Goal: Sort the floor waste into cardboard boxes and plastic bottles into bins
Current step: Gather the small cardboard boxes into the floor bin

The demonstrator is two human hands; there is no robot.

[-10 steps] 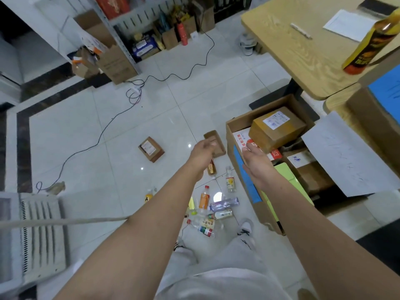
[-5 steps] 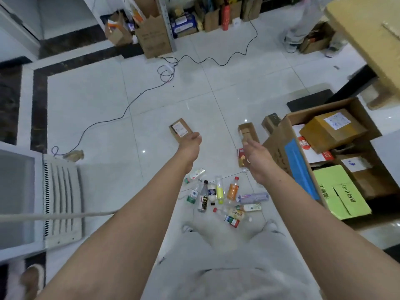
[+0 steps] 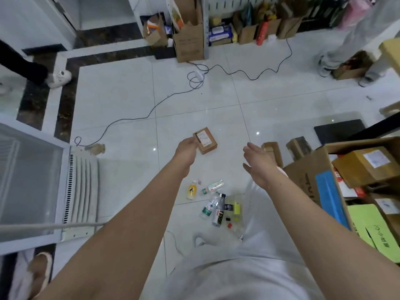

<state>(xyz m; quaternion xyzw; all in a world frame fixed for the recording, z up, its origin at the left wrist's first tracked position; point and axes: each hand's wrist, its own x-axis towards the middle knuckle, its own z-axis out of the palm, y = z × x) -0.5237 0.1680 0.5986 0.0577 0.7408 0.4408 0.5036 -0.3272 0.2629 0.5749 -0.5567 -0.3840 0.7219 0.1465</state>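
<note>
left grip (image 3: 187,151) has reached forward to the small cardboard box (image 3: 206,141), fingertips at its near-left edge; cannot tell if it has hold. right grip (image 3: 257,164) spread wide, empty. plastic bottles (image 3: 213,202) lie on the floor (image 3: 121,100) below both grips. big cardboard box (image 3: 303,185) just right of right grip.

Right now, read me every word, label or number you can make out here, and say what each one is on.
Nothing reads clearly enough to quote.
small cardboard box on the floor: white label, print too small.
brown parcel in the big open box: white label, blurred.
Side of the big open box: dark print, blurred.
green card: dark characters, too blurred.
bottles: labels too small.
</note>
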